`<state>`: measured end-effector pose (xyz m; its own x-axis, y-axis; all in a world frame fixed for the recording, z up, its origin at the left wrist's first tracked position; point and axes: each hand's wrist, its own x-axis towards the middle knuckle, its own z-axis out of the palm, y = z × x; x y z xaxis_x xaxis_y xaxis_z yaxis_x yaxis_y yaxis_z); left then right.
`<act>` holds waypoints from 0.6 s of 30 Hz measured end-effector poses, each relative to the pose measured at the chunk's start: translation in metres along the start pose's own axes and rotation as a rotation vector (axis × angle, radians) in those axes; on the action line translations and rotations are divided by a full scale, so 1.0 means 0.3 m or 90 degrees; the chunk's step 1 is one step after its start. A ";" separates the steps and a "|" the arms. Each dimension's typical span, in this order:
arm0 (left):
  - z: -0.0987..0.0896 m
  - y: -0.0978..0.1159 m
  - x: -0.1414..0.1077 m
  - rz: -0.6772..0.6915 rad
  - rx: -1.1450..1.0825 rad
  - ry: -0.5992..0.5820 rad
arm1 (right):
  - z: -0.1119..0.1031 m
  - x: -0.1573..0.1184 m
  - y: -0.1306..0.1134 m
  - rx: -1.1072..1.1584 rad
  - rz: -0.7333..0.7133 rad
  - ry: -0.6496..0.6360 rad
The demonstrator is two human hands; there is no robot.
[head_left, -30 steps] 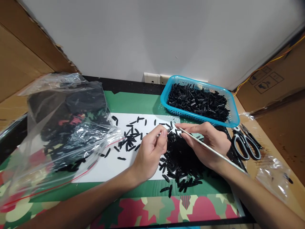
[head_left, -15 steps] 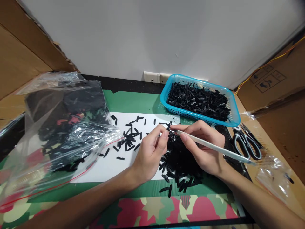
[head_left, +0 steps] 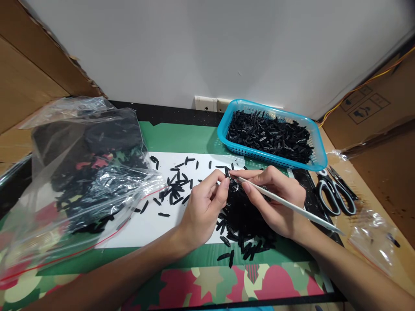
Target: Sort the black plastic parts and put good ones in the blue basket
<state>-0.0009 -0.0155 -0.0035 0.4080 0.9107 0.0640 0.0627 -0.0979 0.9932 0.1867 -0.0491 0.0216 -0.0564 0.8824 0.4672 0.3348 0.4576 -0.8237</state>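
Observation:
My left hand [head_left: 207, 203] is closed in a pinch, thumb against bent forefinger, on a small black strip [head_left: 227, 172] whose end pokes out above the thumb. My right hand [head_left: 277, 198] grips a slim, pale, stick-like tool [head_left: 288, 205] between thumb and fingers, with its tip close to the strip. Whether the tip touches the strip I cannot tell. Below both hands lies a heap of black strips [head_left: 246, 216], partly covered by the right hand. More loose strips [head_left: 177, 190] are scattered over the white sheet [head_left: 142, 231] left of my left hand.
Behind the heap stands a blue plastic basket [head_left: 222, 129] filled with similar black strips. A clear zip bag [head_left: 97, 185] with dark contents lies on the left. Scissors [head_left: 335, 196] and a small clear bag [head_left: 371, 237] lie at right. Cardboard [head_left: 376, 116] and a wall [head_left: 155, 47] enclose the table.
The right hand's fingertips have shifted slightly left toward the strip, and the tool's rear end has dropped a little. The left hand has hardly moved.

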 end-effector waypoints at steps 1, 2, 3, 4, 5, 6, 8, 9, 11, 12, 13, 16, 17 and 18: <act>0.000 -0.001 0.001 0.000 0.002 0.003 | -0.001 0.000 0.000 -0.006 -0.006 0.003; 0.000 -0.002 0.002 -0.001 0.004 0.004 | -0.002 0.000 -0.001 -0.011 -0.012 0.003; 0.000 -0.001 0.003 -0.002 0.006 0.004 | -0.002 0.000 -0.001 -0.013 -0.019 0.002; 0.000 0.000 0.003 -0.001 0.009 0.005 | -0.003 0.000 -0.001 -0.014 -0.024 0.000; 0.001 0.002 0.003 0.001 0.014 0.005 | -0.003 0.000 -0.001 -0.015 -0.030 -0.004; 0.001 0.004 0.002 0.005 0.022 0.008 | -0.003 0.000 0.000 -0.014 -0.035 -0.009; 0.002 0.008 -0.001 0.015 0.045 0.015 | -0.003 0.000 0.002 -0.015 -0.046 -0.021; 0.003 0.008 -0.002 0.021 0.058 0.018 | -0.003 0.000 0.003 -0.015 -0.052 -0.026; 0.004 0.008 -0.004 0.036 0.084 0.024 | -0.006 0.002 0.005 -0.017 -0.064 -0.033; 0.005 0.007 -0.005 0.045 0.097 0.027 | -0.008 0.004 0.005 -0.018 -0.066 -0.038; 0.005 0.005 -0.005 0.055 0.108 0.029 | -0.010 0.005 0.005 -0.020 -0.068 -0.043; 0.006 0.003 -0.003 0.090 0.148 0.038 | -0.018 0.011 0.003 -0.033 -0.072 -0.057; 0.006 0.003 -0.003 0.104 0.162 0.042 | -0.021 0.012 0.003 -0.039 -0.076 -0.061; 0.006 0.004 -0.002 0.120 0.177 0.047 | -0.023 0.013 0.004 -0.045 -0.082 -0.064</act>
<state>0.0006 -0.0168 -0.0025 0.3694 0.8919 0.2607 0.2423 -0.3633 0.8996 0.1932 -0.0459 0.0247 -0.1962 0.8248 0.5302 0.3836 0.5622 -0.7326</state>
